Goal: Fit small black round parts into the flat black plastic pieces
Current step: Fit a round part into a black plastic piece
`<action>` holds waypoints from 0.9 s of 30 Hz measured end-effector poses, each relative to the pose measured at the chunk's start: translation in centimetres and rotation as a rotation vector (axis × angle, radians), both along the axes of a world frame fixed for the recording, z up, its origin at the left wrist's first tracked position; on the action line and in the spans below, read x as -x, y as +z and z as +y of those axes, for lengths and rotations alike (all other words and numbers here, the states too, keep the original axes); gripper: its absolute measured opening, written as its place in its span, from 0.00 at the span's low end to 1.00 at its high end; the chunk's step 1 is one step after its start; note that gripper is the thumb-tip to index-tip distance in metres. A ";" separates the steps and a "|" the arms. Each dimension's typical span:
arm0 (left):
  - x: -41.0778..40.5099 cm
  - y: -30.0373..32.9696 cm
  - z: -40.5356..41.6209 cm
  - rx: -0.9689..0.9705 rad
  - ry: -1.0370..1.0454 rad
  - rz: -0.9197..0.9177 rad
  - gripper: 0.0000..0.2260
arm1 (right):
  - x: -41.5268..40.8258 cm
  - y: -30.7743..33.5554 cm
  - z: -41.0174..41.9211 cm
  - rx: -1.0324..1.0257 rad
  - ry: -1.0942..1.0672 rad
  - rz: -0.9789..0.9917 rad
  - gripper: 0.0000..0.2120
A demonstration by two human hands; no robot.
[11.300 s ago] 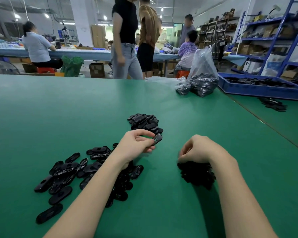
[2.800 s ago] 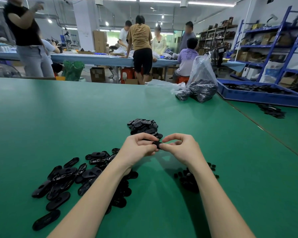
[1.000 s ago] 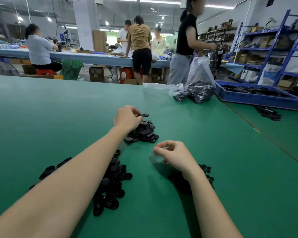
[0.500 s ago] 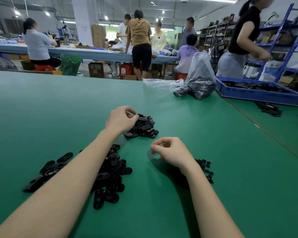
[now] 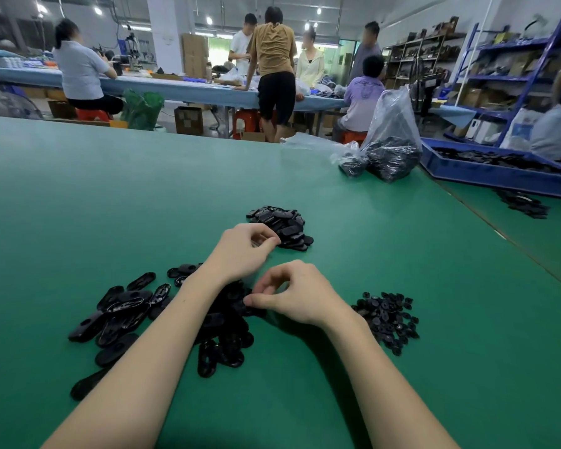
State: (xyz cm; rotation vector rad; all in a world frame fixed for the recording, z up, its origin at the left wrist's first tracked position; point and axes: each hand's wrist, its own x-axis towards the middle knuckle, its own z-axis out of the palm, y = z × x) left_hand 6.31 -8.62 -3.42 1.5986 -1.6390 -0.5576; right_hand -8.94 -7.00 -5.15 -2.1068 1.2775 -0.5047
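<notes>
A flat black piece [image 5: 237, 307] is pinched at the right hand [image 5: 292, 296] fingertips; the left hand [image 5: 243, 251] fingers are curled together beside the finished pile [image 5: 282, 226].

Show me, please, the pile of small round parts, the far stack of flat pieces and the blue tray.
Pile of small round parts [image 5: 387, 319]: head view, middle of the heap.
Far stack of flat pieces [image 5: 284, 226]: head view, top of the stack.
Blue tray [image 5: 486, 178]: head view, near wall.
</notes>
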 end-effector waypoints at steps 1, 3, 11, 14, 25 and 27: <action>0.1 0.0 0.0 -0.007 -0.006 0.005 0.05 | 0.0 0.0 -0.1 -0.011 -0.001 -0.022 0.11; 0.3 0.0 0.1 -0.014 -0.017 -0.002 0.05 | 0.2 0.1 -0.2 -0.041 -0.008 -0.089 0.08; 0.5 0.7 0.5 -0.101 -0.093 0.157 0.08 | 3.7 1.4 -1.2 -0.107 -0.199 -0.399 0.03; 1.1 1.0 0.6 -0.224 -0.170 0.310 0.10 | 5.4 2.2 -1.5 -0.085 -0.291 -0.503 0.02; 2.6 0.0 0.7 -0.278 -0.193 0.622 0.05 | 9.3 3.7 -2.1 -0.043 -0.212 0.123 0.03; 2.4 -0.2 0.7 -0.282 -0.175 0.645 0.05 | 9.6 4.0 -2.0 -0.124 -0.158 0.271 0.05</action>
